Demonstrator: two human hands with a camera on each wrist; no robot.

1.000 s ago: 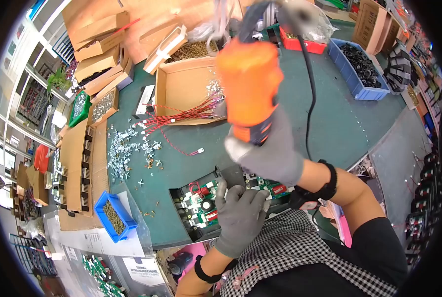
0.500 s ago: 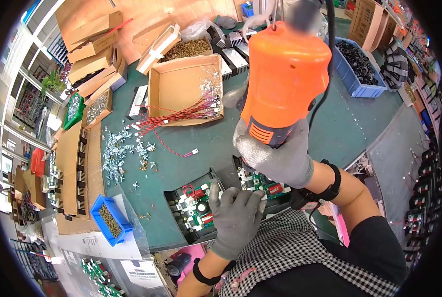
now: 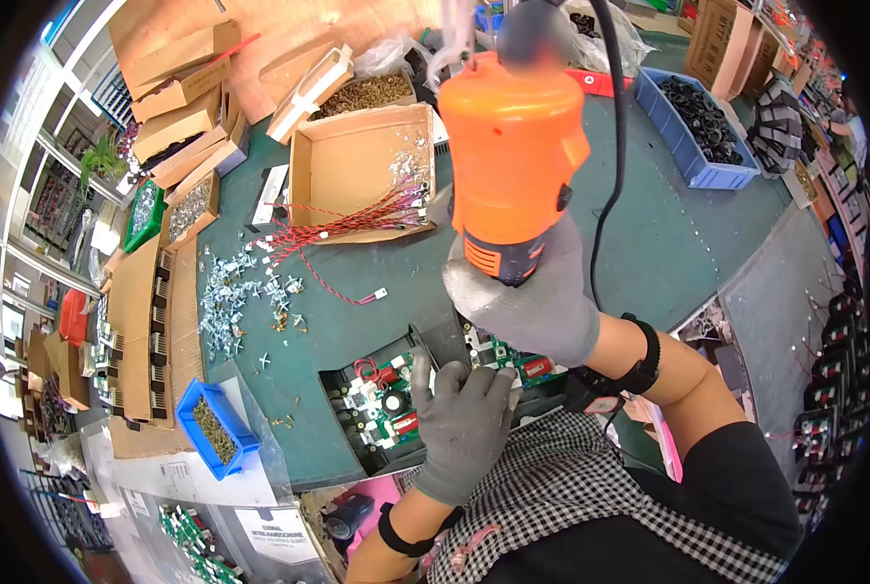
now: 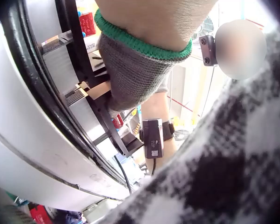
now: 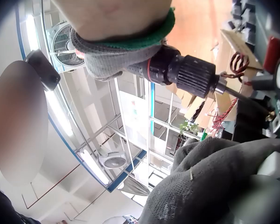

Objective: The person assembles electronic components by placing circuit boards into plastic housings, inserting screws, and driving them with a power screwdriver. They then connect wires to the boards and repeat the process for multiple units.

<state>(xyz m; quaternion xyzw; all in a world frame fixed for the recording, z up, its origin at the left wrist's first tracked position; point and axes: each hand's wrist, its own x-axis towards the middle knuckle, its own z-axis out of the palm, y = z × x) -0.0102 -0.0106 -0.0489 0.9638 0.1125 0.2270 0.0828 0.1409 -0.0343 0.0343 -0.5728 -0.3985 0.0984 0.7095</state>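
Note:
My right hand (image 3: pixel 527 297), in a grey glove, grips an orange electric screwdriver (image 3: pixel 513 146) held upright. In the right wrist view its black ribbed nose (image 5: pixel 195 74) carries a steel bit (image 5: pixel 242 99), whose tip reaches a small brass-coloured piece on the circuit board. My left hand (image 3: pixel 462 419), gloved too, rests over two black plastic housings (image 3: pixel 352 438) with its fingers spread and slightly bent. Green circuit boards (image 3: pixel 381 404) with red and white parts sit in the housings. The right one is partly hidden beneath my right hand.
Loose silver fasteners (image 3: pixel 225 302) are scattered to the left. Behind are red-black wires (image 3: pixel 333 229) across a cardboard tray (image 3: pixel 357 156). A blue bin (image 3: pixel 201 404) of small screws stands near the left edge; another blue bin (image 3: pixel 737 175) holds black parts. The tool's black cord (image 3: pixel 605 209) hangs at right.
The screwdriver swung right, then came back left and stands more upright, with my right hand still around it. My left hand has stayed over the housings, barely shifting.

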